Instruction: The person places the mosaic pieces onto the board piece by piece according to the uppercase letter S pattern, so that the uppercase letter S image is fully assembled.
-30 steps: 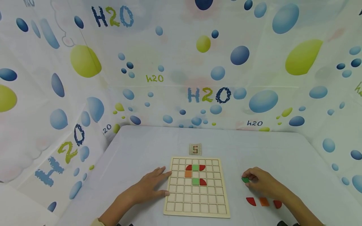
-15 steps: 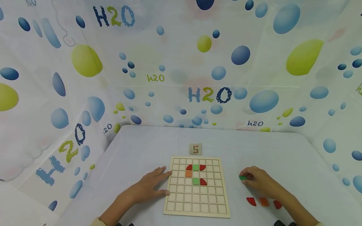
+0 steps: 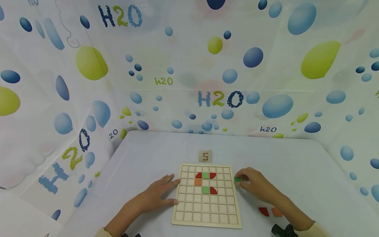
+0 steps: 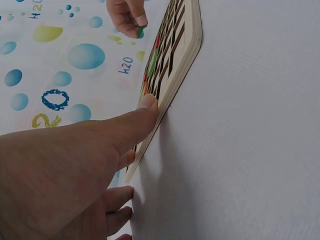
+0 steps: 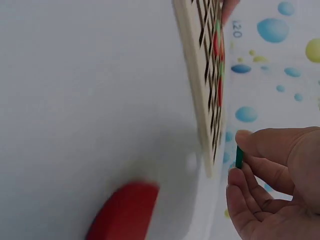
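Note:
My right hand pinches a small green tile between thumb and fingers, just off the right edge of a wooden grid board. In the right wrist view the green tile shows edge-on. My left hand lies at the board's left edge with its fingers spread, the thumb touching the rim. Set in the board's upper cells are green tiles, an orange tile and several red quarter-round tiles, one beside the lower green tile.
A small pattern card lies behind the board. On the white table to the right are a red quarter-round tile and an orange tile, the latter partly behind the right forearm. A patterned curtain hangs around the table.
My right hand has carried the green tile left, from above the loose tiles to the board's right edge. The right forearm now covers one loose red tile. The left hand stays put.

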{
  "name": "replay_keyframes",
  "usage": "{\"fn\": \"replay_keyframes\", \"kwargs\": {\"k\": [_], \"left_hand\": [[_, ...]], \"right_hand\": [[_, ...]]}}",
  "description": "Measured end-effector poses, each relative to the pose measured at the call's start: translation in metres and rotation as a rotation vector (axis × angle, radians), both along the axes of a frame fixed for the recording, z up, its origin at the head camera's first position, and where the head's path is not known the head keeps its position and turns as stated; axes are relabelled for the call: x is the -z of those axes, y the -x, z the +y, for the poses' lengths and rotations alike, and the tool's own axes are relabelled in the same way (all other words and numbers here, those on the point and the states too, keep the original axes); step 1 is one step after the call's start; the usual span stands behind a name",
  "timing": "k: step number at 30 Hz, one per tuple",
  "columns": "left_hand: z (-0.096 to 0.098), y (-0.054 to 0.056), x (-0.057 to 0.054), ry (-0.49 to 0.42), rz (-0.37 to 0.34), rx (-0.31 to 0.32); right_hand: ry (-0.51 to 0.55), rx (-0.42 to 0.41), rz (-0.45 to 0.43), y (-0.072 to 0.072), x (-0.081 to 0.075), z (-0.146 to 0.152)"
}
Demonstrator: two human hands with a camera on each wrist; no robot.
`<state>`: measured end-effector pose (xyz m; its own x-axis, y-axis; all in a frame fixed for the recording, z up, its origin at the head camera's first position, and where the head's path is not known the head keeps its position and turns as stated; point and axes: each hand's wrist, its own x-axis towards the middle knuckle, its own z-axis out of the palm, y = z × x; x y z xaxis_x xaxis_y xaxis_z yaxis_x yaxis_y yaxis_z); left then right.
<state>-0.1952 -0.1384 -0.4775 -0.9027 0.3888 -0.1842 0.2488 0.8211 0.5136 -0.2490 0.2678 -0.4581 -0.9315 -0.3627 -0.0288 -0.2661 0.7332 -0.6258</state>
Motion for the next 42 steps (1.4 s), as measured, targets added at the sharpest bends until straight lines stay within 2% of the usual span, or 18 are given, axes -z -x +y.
{"fn": "replay_keyframes", "kwargs": {"k": [5, 17, 23, 33, 42], "left_hand": [[0.001, 0.000, -0.001, 0.005, -0.004, -0.008], [-0.001, 0.003, 0.003, 0.014, 0.001, 0.001], [0.000, 0.002, 0.002, 0.005, 0.003, -0.005], [-0.001, -0.002, -0.001, -0.013, 0.006, -0.004], [-0.002, 0.001, 0.002, -0.019, 0.015, 0.019]], "right_hand": [[0.016, -0.025, -0.004, -0.002, -0.005, -0.029], [0.074, -0.276, 0.036, -0.007, -0.004, -0.087], [0.020, -0.409, 0.114, -0.012, 0.007, -0.104], [-0.071, -0.418, 0.104, -0.015, 0.006, -0.116], [-0.114, -0.422, 0.157, -0.018, 0.005, -0.124]]}}
